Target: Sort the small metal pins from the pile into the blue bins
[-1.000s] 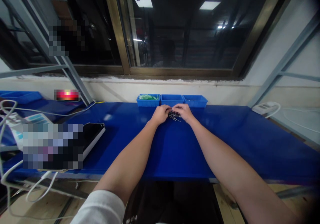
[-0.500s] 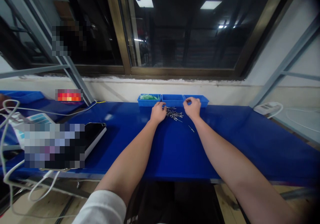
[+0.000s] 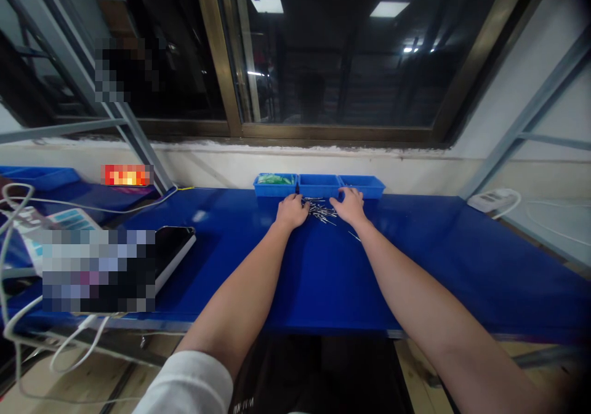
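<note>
A loose pile of thin metal pins (image 3: 322,212) lies on the blue tabletop, too small to tell their exact kind. My left hand (image 3: 292,211) rests at the left edge of the pile, its thumb and fingers apart near the pins. To the right of the pile, my right hand (image 3: 349,206) is open, with the thumb spread toward the pins and nothing visible in it. One single pin (image 3: 354,235) lies apart, close to my right wrist. Just behind both hands stand three blue bins (image 3: 319,184) in a row.
The left bin holds a green and white packet (image 3: 276,179). At left are a dark-screened device (image 3: 175,242), white cables (image 3: 21,340) and other blue bins (image 3: 46,177). A white power strip (image 3: 492,200) sits at right. A metal post (image 3: 145,155) rises at left, before the window.
My right hand has come down and left from in front of the right bin, its fingers opening from a pinch-like curl. My left hand has flattened slightly beside the pile.
</note>
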Demonstrator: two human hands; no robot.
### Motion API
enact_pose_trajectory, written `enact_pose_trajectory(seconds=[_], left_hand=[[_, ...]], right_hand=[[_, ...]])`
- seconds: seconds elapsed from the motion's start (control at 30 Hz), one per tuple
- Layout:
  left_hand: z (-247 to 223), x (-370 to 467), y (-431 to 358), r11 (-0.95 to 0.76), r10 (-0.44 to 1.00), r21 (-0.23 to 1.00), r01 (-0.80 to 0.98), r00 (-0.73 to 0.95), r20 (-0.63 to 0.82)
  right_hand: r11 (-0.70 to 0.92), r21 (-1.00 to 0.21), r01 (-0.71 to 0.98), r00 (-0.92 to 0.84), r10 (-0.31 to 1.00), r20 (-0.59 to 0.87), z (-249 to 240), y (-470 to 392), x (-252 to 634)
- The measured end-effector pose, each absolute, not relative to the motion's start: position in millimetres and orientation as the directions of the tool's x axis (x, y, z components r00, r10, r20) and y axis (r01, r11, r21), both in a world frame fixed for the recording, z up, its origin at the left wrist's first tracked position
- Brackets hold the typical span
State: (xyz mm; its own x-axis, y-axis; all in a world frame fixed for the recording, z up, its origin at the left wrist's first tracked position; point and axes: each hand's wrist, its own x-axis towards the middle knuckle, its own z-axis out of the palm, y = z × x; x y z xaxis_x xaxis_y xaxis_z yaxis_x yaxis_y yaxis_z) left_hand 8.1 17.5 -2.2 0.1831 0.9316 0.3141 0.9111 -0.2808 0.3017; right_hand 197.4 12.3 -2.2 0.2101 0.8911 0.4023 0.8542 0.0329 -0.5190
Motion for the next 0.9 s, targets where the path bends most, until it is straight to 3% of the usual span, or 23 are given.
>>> enact_pose_trajectory(seconds=[0.13, 0.27, 0.37, 0.47, 0.57, 0.63, 0.7, 0.73, 0.8, 0.9], left_hand=[[-1, 9, 14, -0.264, 0.943, 0.274, 0.925, 0.188, 0.274], [-5, 12, 13, -0.307, 0.943, 0.253, 0.918, 0.258, 0.209], [-9, 15, 13, -0.380, 0.921, 0.244, 0.892, 0.340, 0.191], [-10, 16, 14, -0.434, 0.897, 0.266, 0.861, 0.387, 0.213], [-8, 14, 12, -0.447, 0.890, 0.316, 0.837, 0.382, 0.248], [-7, 13, 11, -0.452, 0.888, 0.342, 0.824, 0.381, 0.255], [-6, 12, 10, -0.450, 0.890, 0.355, 0.819, 0.381, 0.251], [-5, 12, 9, -0.447, 0.892, 0.359, 0.820, 0.378, 0.248], [-6, 12, 9, -0.437, 0.897, 0.366, 0.822, 0.366, 0.248], [-8, 12, 10, -0.431, 0.900, 0.366, 0.825, 0.362, 0.244]], right_hand=[[-0.015, -0.473, 0.881, 0.166, 0.946, 0.279, -6, 5, 182], [0.061, -0.471, 0.880, 0.092, 0.950, 0.297, -9, 7, 171], [0.215, -0.607, 0.765, 0.075, 0.906, 0.417, -7, 16, 167], [0.359, -0.756, 0.547, 0.184, 0.829, 0.528, 1, 24, 175], [0.265, -0.807, 0.528, 0.335, 0.808, 0.484, 17, 24, 197], [0.098, -0.726, 0.680, 0.242, 0.905, 0.349, 29, 19, 214], [-0.024, -0.599, 0.801, 0.036, 0.999, 0.008, 40, 10, 225], [-0.017, -0.530, 0.848, -0.086, 0.982, -0.169, 43, 6, 228], [-0.009, -0.384, 0.923, -0.169, 0.889, -0.426, 46, -1, 227], [0.005, -0.277, 0.961, -0.144, 0.864, -0.483, 44, -6, 217]])
